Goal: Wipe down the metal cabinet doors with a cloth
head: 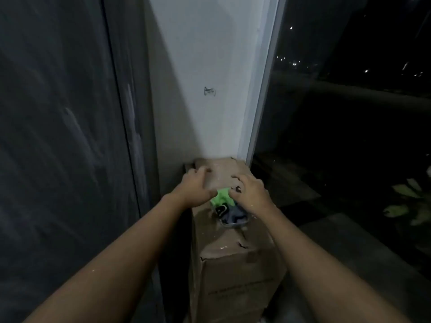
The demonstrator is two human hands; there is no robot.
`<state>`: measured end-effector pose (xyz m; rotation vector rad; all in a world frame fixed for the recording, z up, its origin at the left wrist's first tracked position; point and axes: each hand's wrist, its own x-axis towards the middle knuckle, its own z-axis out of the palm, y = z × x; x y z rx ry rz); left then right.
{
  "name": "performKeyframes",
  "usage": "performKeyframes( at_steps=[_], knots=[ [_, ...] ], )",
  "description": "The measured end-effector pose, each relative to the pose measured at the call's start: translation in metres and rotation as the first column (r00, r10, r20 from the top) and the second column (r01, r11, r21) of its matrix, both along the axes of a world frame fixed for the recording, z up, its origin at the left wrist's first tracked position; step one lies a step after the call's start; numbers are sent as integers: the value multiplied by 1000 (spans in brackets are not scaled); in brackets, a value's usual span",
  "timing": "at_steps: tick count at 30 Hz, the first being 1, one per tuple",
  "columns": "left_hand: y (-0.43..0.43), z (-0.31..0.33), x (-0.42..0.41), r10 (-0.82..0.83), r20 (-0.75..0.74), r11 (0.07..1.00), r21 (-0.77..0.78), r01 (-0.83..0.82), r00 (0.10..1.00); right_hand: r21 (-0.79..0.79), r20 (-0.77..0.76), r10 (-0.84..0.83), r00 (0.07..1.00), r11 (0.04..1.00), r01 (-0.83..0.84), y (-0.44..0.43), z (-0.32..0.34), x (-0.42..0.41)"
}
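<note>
Fetching the cloth; wiping not yet begun. Both hands reach over a cardboard box point(235, 259) standing against the white wall point(210, 66). The left hand point(196, 186) lies wide, fingers spread on the box top. The right hand point(250, 193) is arched, its thumb at a green piece point(222, 197); whether it grips cannot be told. Between the hands, a clear packet point(231, 224) seems to hold a blue-grey cloth point(234, 216). Next move, judged: lift the cloth free and turn left to the dark, streaked cabinet door point(58, 136).
</note>
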<state>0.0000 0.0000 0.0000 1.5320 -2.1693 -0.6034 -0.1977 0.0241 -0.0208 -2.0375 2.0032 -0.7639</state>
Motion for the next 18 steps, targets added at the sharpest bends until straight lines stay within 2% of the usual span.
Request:
performKeyframes(
  at_steps=[1, 4, 9, 13, 18],
  knots=[
    [-3, -6, 0, -4, 29, 1000, 30, 3, 1000, 10, 36, 3, 999, 1000, -3, -5, -10, -1],
    [-10, -29, 3, -27, 110, 993, 114, 14, 994, 186, 80, -55, 995, 982, 39, -13, -37, 3],
    [-19, -64, 3, -127, 156, 974, 209, 93, 980, 386, 147, -167, 975, 917, 99, -30, -80, 18],
    [-23, -86, 5, -207, 174, 952, 263, 157, 963, 416, 93, -209, 973, 897, 153, -43, -110, 26],
    [-35, -106, 16, -262, 154, 919, 342, 198, 953, 432, -57, -262, 963, 863, 260, -57, -119, 35]
  ],
)
